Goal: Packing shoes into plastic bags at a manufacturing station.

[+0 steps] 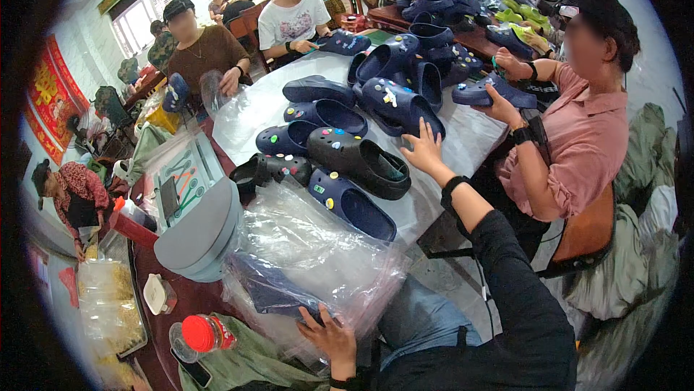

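Our left hand (329,337) on plastic bags (311,254) nr table edge; right hand (425,149) ahead, touching clogs (361,152) mid-table. Tray (181,181) left of bags.

Both arms wear long black sleeves, loose and creased. The right hand (425,149) has a black band at the wrist (a strap or cuff, hard to tell); the left hand (329,337) shows a similar dark wristband. Blue jeans cover the lap.
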Action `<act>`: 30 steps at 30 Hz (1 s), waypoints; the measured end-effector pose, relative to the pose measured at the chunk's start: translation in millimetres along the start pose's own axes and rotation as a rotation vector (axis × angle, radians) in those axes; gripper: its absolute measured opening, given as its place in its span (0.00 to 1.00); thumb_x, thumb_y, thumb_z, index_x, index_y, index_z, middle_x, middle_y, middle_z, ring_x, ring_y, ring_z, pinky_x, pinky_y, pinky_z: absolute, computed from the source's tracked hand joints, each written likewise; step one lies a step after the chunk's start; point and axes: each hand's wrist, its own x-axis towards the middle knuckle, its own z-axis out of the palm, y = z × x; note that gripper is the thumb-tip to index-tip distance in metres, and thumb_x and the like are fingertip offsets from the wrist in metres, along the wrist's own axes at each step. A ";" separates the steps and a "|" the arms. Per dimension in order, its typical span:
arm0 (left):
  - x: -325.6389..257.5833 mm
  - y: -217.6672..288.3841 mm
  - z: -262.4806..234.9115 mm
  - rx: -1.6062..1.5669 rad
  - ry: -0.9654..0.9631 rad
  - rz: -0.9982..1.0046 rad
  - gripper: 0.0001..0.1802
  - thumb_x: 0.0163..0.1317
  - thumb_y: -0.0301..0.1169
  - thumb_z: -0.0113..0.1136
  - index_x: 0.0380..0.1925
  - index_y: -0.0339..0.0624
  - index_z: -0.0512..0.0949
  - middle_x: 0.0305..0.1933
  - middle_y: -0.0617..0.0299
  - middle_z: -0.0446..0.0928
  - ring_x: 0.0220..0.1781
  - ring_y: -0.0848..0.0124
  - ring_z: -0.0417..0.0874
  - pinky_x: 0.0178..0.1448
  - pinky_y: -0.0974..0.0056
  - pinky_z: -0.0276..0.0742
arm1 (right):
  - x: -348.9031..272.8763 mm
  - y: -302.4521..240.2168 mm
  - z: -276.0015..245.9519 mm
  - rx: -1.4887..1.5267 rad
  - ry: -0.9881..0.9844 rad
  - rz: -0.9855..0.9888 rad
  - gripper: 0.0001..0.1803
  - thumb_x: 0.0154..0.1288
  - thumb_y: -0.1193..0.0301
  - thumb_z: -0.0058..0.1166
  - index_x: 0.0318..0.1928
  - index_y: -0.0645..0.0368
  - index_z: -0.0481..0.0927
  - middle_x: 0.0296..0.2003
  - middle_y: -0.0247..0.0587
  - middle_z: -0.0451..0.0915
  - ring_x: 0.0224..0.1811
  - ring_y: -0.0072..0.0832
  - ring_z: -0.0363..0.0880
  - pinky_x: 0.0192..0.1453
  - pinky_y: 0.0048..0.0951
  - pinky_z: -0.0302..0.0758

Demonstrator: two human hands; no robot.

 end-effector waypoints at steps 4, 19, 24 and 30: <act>3.6 2.7 -3.4 -0.012 -0.010 -0.006 0.36 0.53 0.31 0.62 0.61 0.44 0.56 0.69 0.37 0.47 0.68 0.41 0.53 0.64 0.37 0.55 | 10.5 5.4 11.8 0.023 -0.042 -0.023 0.25 0.52 0.53 0.57 0.51 0.49 0.79 0.63 0.45 0.61 0.66 0.39 0.57 0.71 0.57 0.40; -5.3 -3.8 -1.0 0.021 -0.016 -0.006 0.37 0.52 0.31 0.64 0.61 0.43 0.58 0.69 0.39 0.46 0.66 0.39 0.54 0.64 0.35 0.55 | -40.9 -10.6 -26.2 0.384 0.152 -0.212 0.16 0.56 0.67 0.56 0.43 0.63 0.79 0.47 0.44 0.75 0.49 0.41 0.75 0.53 0.34 0.71; -2.3 -4.2 2.2 0.043 0.020 0.021 0.37 0.52 0.29 0.63 0.62 0.43 0.58 0.70 0.40 0.45 0.66 0.39 0.54 0.63 0.38 0.57 | -48.2 -18.8 -33.7 0.470 0.282 -0.078 0.12 0.54 0.72 0.54 0.39 0.62 0.81 0.43 0.44 0.77 0.44 0.40 0.77 0.48 0.35 0.72; 5.6 4.7 -0.2 0.020 0.052 0.021 0.39 0.51 0.27 0.63 0.63 0.44 0.56 0.70 0.41 0.45 0.66 0.39 0.54 0.64 0.40 0.58 | -40.4 7.1 -31.9 0.924 0.271 0.351 0.10 0.51 0.82 0.52 0.34 0.65 0.83 0.35 0.41 0.81 0.33 0.31 0.80 0.40 0.26 0.74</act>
